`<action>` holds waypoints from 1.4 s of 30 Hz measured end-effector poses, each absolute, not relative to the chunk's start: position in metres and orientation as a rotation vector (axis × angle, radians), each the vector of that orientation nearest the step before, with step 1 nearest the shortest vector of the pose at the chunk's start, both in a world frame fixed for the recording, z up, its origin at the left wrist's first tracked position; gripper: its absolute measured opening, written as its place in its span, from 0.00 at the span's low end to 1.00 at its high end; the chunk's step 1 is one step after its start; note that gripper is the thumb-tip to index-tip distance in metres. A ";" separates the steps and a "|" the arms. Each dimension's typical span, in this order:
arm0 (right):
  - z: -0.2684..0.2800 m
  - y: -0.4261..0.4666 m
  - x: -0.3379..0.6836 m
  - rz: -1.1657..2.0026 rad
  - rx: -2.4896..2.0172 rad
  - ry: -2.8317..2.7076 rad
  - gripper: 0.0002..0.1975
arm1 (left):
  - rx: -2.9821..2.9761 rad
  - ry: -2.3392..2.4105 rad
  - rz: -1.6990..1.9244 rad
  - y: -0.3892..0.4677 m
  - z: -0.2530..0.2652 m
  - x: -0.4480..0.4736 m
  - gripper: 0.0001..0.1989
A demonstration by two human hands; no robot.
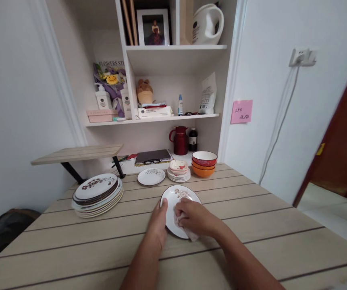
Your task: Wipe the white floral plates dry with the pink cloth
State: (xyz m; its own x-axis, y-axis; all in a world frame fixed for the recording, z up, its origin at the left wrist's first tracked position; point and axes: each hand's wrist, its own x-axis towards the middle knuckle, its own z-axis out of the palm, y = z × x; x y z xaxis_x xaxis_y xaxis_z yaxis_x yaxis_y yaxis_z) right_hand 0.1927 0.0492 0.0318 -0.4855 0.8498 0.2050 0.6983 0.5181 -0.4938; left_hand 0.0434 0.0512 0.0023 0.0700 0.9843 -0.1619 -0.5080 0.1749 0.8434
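Note:
A white plate [170, 217] with a dark rim and a brown flower print is in front of me at the middle of the table. My left hand [158, 221] grips its left edge, with the thumb on the upper face and the other fingers hidden beneath or behind the rim. Over the plate's right half, my right hand [190, 215] is closed around a pale cloth [191, 234], pressing it to the surface. Part of the cloth hangs past the lower right rim.
Stacked plates [99, 197] stand at the left by a small raised shelf [79, 153]. Behind my plate are another flowered plate [151, 176], a pile of small dishes [178, 172] and stacked bowls [204, 163]. A red jug [180, 141] and a dark laptop [152, 156] sit farther back.

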 end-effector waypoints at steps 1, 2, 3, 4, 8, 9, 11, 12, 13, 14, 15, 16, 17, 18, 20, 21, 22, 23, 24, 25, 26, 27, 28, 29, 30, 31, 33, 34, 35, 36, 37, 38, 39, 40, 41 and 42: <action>0.031 0.049 0.187 0.483 -1.215 -2.321 0.07 | 0.699 0.865 1.278 0.052 0.002 0.043 0.22; 0.031 0.051 0.182 0.472 -1.175 -2.278 0.07 | 0.701 0.857 1.279 0.052 0.003 0.044 0.23; 0.031 0.054 0.177 0.451 -1.155 -2.222 0.07 | 0.706 0.851 1.275 0.052 0.003 0.044 0.23; 0.030 0.057 0.174 0.431 -1.147 -2.167 0.07 | 0.712 0.847 1.268 0.052 0.004 0.044 0.23; 0.031 0.074 0.177 0.342 -1.227 -1.955 0.08 | 0.730 0.875 1.241 0.049 0.006 0.044 0.24; 0.032 0.077 0.182 0.322 -1.275 -1.914 0.07 | 0.729 0.888 1.237 0.049 0.006 0.045 0.24; 0.034 0.078 0.193 0.284 -1.415 -1.872 0.06 | 0.731 0.904 1.231 0.047 0.007 0.045 0.24; 0.034 0.076 0.198 0.273 -1.495 -1.874 0.07 | 0.732 0.912 1.231 0.047 0.007 0.045 0.24; 0.035 0.073 0.203 0.271 -1.574 -1.895 0.08 | 0.731 0.920 1.234 0.047 0.007 0.045 0.23; 0.036 0.069 0.207 0.280 -1.643 -1.929 0.10 | 0.727 0.927 1.238 0.047 0.007 0.045 0.23; 0.036 0.065 0.210 0.295 -1.694 -1.968 0.10 | 0.720 0.931 1.244 0.047 0.007 0.045 0.23; 0.036 0.061 0.211 0.315 -1.725 -2.008 0.11 | 0.710 0.934 1.251 0.048 0.006 0.045 0.22; 0.035 0.057 0.210 0.333 -1.740 -2.045 0.11 | 0.699 0.930 1.258 0.049 0.005 0.044 0.22; 0.035 0.054 0.207 0.358 -1.732 -2.078 0.10 | 0.691 0.921 1.266 0.050 0.005 0.044 0.21; 0.033 0.049 0.198 0.442 -1.621 -2.132 0.09 | 0.684 0.885 1.277 0.052 0.003 0.044 0.21; 0.032 0.049 0.192 0.492 -1.521 -2.153 0.09 | 0.688 0.861 1.281 0.053 0.003 0.044 0.21; 0.031 0.050 0.185 0.536 -1.402 -2.156 0.08 | 0.694 0.840 1.286 0.054 0.002 0.044 0.21; 0.030 0.052 0.178 0.549 -1.292 -2.134 0.07 | 0.702 0.824 1.290 0.054 0.002 0.044 0.21; 0.029 0.055 0.173 0.527 -1.217 -2.085 0.06 | 0.710 0.816 1.290 0.054 0.002 0.044 0.21; 0.029 0.059 0.169 0.492 -1.181 -2.016 0.06 | 0.716 0.816 1.284 0.054 0.002 0.045 0.21; 0.029 0.063 0.168 0.458 -1.168 -1.941 0.06 | 0.721 0.822 1.274 0.053 0.003 0.045 0.22; 0.030 0.068 0.169 0.422 -1.173 -1.864 0.07 | 0.724 0.831 1.258 0.052 0.003 0.045 0.23; 0.030 0.072 0.173 0.386 -1.194 -1.794 0.07 | 0.726 0.841 1.239 0.051 0.003 0.046 0.23; 0.030 0.076 0.178 0.351 -1.224 -1.738 0.07 | 0.728 0.848 1.223 0.050 0.004 0.046 0.24; 0.031 0.078 0.185 0.313 -1.265 -1.696 0.07 | 0.730 0.857 1.212 0.049 0.004 0.046 0.25; 0.031 0.080 0.193 0.283 -1.316 -1.675 0.07 | 0.729 0.865 1.207 0.048 0.004 0.046 0.25; 0.032 0.079 0.208 0.288 -1.434 -1.724 0.08 | 0.719 0.877 1.209 0.048 0.005 0.045 0.25; 0.032 0.077 0.214 0.311 -1.487 -1.780 0.08 | 0.706 0.881 1.214 0.048 0.005 0.045 0.24; 0.032 0.074 0.218 0.333 -1.526 -1.832 0.08 | 0.688 0.885 1.222 0.048 0.005 0.045 0.24; 0.032 0.071 0.220 0.350 -1.555 -1.879 0.08 | 0.668 0.885 1.231 0.049 0.005 0.044 0.24; 0.032 0.068 0.221 0.364 -1.576 -1.921 0.09 | 0.648 0.885 1.239 0.049 0.005 0.044 0.24; 0.031 0.065 0.219 0.380 -1.591 -1.958 0.09 | 0.629 0.886 1.246 0.050 0.005 0.044 0.24; 0.031 0.062 0.216 0.407 -1.597 -1.996 0.10 | 0.615 0.884 1.253 0.051 0.005 0.043 0.24; 0.031 0.059 0.212 0.455 -1.592 -2.042 0.11 | 0.608 0.877 1.257 0.052 0.005 0.043 0.24; 0.031 0.056 0.206 0.522 -1.570 -2.086 0.12 | 0.606 0.866 1.259 0.052 0.004 0.043 0.24; 0.031 0.053 0.200 0.592 -1.524 -2.120 0.12 | 0.607 0.852 1.261 0.053 0.004 0.043 0.24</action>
